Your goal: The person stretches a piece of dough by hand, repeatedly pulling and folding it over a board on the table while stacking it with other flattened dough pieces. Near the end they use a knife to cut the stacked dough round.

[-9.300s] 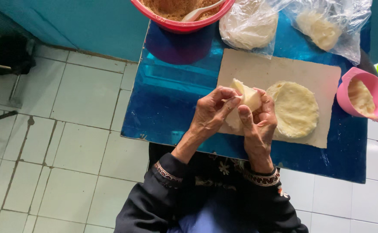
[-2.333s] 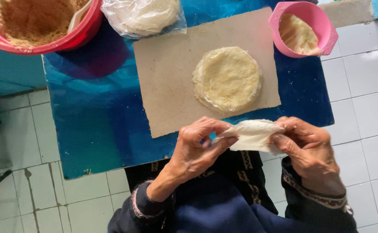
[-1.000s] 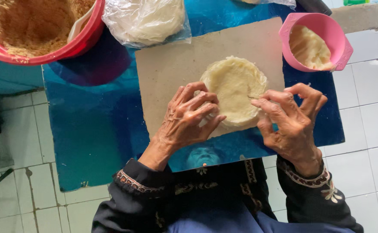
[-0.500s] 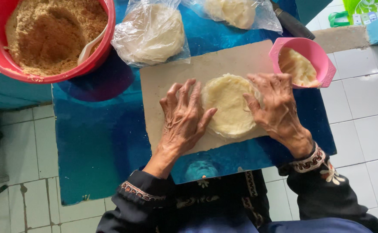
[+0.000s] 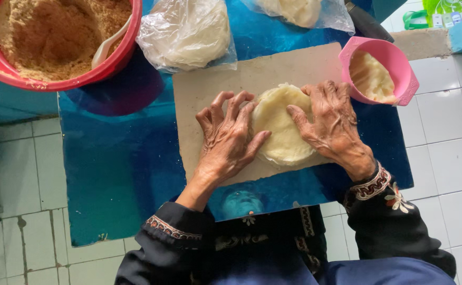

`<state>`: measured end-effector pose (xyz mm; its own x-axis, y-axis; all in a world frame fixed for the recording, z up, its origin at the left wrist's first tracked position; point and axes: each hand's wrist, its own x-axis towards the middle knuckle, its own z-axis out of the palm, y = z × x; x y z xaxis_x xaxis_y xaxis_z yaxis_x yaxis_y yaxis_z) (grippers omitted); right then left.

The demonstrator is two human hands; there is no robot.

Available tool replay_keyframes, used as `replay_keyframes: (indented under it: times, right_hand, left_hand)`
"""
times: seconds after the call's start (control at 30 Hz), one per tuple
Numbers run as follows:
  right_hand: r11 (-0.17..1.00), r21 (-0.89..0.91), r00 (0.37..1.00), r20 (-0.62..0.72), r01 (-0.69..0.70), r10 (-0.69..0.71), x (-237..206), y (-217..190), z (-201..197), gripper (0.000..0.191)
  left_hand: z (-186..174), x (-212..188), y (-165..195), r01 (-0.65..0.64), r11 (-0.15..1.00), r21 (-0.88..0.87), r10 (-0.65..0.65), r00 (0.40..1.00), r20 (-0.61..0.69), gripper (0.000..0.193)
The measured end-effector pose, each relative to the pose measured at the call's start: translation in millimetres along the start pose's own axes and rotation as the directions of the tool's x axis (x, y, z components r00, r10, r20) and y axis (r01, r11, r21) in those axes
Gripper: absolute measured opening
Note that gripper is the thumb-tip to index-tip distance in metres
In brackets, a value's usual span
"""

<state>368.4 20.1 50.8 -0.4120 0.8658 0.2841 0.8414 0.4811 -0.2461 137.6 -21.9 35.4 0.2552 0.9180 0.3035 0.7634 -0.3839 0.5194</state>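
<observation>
A pale round stack of flat dough (image 5: 281, 126) lies on a beige cardboard sheet (image 5: 204, 95) on top of a glossy blue table (image 5: 120, 169). My left hand (image 5: 228, 140) rests on the dough's left edge with fingers spread. My right hand (image 5: 331, 124) presses on its right edge, fingers spread too. Neither hand grips anything. Both wrists wear dark sleeves with patterned cuffs.
A red bowl (image 5: 91, 68) of brown crumbly filling with a white spoon stands at the top left. Two clear plastic bags of dough (image 5: 189, 31) (image 5: 299, 10) lie at the back. A pink tub (image 5: 386, 68) holding pale paste stands right of the cardboard. White tiled floor surrounds the table.
The folded dough piece held in both hands earlier has been laid on the stack. Both hands have come down onto the dough and now press its edges.
</observation>
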Motion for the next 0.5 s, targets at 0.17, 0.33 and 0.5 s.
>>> replay_keyframes:
  times: [0.17,0.33,0.5]
  right_hand:
    - [1.000,-0.007,0.999,0.039,-0.001,0.002,1.1,2.7,2.7,0.041]
    - [0.999,0.048,0.999,0.051,-0.014,0.012,0.7,-1.5,-1.4,0.046]
    - [0.998,0.067,0.998,-0.065,-0.010,0.014,-14.4,-21.7,-21.8,0.052]
  left_hand:
    - [-0.2,0.5,-4.7,0.023,0.999,-0.034,-0.022,1.000,0.010,0.049]
    - [2.7,0.2,-7.0,0.005,0.996,-0.089,-0.008,0.999,-0.036,0.040]
    - [3.6,-2.1,-10.5,-0.023,0.986,-0.167,0.010,0.997,-0.082,0.043]
